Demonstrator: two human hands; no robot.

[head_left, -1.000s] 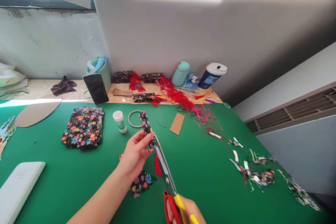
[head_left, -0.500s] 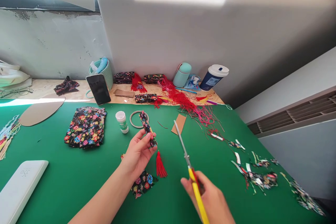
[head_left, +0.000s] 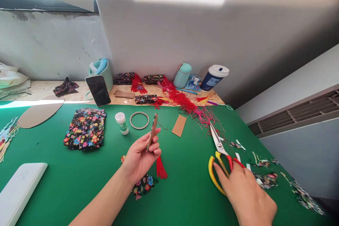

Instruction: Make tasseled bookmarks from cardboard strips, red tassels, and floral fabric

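Observation:
My left hand [head_left: 143, 157] pinches a fabric-covered cardboard strip [head_left: 152, 130], turned almost edge-on so that its brown side shows. Over on the right, my right hand [head_left: 245, 189] has its fingers at the yellow-and-red handles of the scissors [head_left: 219, 146]. Their blades are slightly parted and point away from me, low over the mat. A red tassel [head_left: 161, 168] and a floral fabric piece [head_left: 144, 187] lie just below my left hand. Beyond it are a metal ring [head_left: 139, 120] and a small white bottle [head_left: 122, 123]. A bare cardboard piece [head_left: 179, 125] lies between the hands.
Folded floral fabric [head_left: 86, 129] and a white power bank [head_left: 22, 190] lie on the left of the green mat [head_left: 87, 180]. Along the back stand a phone [head_left: 97, 91], a mint flask [head_left: 182, 75] and a paper cup [head_left: 214, 77]. Red threads [head_left: 188, 104] and fabric scraps [head_left: 266, 180] spread rightward.
My right hand has carried the scissors right and down toward the mat, and the blades have parted. My left hand has turned the strip from its floral face to its edge.

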